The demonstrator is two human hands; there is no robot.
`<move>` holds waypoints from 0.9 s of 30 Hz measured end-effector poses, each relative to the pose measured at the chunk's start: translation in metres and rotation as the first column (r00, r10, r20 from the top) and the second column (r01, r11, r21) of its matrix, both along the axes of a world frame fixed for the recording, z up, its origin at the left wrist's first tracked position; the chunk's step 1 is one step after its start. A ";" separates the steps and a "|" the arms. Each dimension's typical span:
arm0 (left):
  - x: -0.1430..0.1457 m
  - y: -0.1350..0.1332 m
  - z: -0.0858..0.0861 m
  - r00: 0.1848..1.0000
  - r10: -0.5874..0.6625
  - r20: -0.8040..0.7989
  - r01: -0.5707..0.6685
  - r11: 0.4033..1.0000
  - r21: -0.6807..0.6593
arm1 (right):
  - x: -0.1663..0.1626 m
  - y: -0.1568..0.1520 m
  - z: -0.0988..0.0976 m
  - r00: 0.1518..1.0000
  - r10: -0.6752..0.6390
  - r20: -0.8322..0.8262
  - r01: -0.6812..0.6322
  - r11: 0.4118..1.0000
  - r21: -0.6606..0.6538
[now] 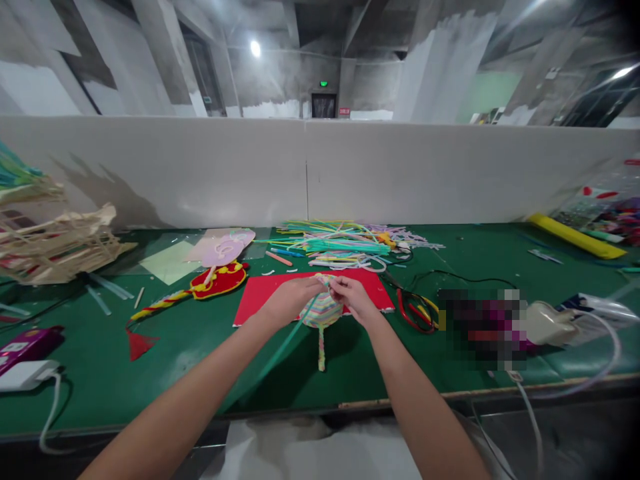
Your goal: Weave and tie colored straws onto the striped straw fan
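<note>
My left hand (pixel 293 298) and my right hand (pixel 353 295) meet above a red sheet (pixel 260 297) on the green table (pixel 200 360). Both are closed in a pinch on the top of a small woven ball of pastel straws (pixel 323 312). A striped tail of the woven piece (pixel 321 350) hangs down toward me, and a teal straw (pixel 280 350) runs from it along my left forearm. Behind the red sheet lies a loose pile of coloured straws (pixel 345 243).
A red and yellow felt ornament (pixel 215 283) and pink cut-out (pixel 227 248) lie at left, scissors with red handles (pixel 415 310) at right. White chargers and cables (pixel 550 323) sit at both sides, a woven straw stack (pixel 50 240) far left, a white partition (pixel 305 170) behind.
</note>
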State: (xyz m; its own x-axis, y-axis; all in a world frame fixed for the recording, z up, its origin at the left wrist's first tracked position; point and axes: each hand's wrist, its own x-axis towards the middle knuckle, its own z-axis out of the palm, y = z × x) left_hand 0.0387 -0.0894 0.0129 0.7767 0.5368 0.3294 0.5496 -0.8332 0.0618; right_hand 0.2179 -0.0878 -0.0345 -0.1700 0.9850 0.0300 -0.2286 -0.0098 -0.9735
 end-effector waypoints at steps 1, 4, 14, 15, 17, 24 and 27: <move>-0.002 0.000 0.001 0.997 -0.050 -0.055 0.053 0.997 0.050 | 0.000 0.000 0.000 1.000 0.018 0.001 -0.018 1.000 -0.014; -0.006 0.002 0.003 0.980 -0.133 -0.147 0.159 0.971 0.176 | 0.001 -0.001 -0.001 0.997 0.050 0.052 -0.049 0.999 -0.006; -0.008 0.001 0.002 0.974 -0.184 -0.129 0.213 0.939 0.269 | 0.004 -0.003 0.002 0.984 0.075 0.160 -0.090 0.992 0.085; -0.008 0.001 0.002 0.973 -0.192 -0.125 0.219 0.939 0.264 | 0.004 -0.003 0.001 0.984 0.082 0.157 -0.096 0.992 0.083; -0.009 0.001 0.002 0.975 -0.193 -0.114 0.216 0.941 0.260 | 0.003 -0.002 0.000 0.984 0.096 0.153 -0.109 0.991 0.082; -0.010 -0.002 0.005 0.976 -0.195 -0.094 0.213 0.937 0.278 | 0.004 -0.002 0.001 0.979 0.095 0.179 -0.115 0.988 0.105; -0.010 -0.004 0.004 0.977 -0.197 -0.075 0.210 0.941 0.264 | 0.003 -0.002 0.001 0.977 0.102 0.186 -0.122 0.987 0.103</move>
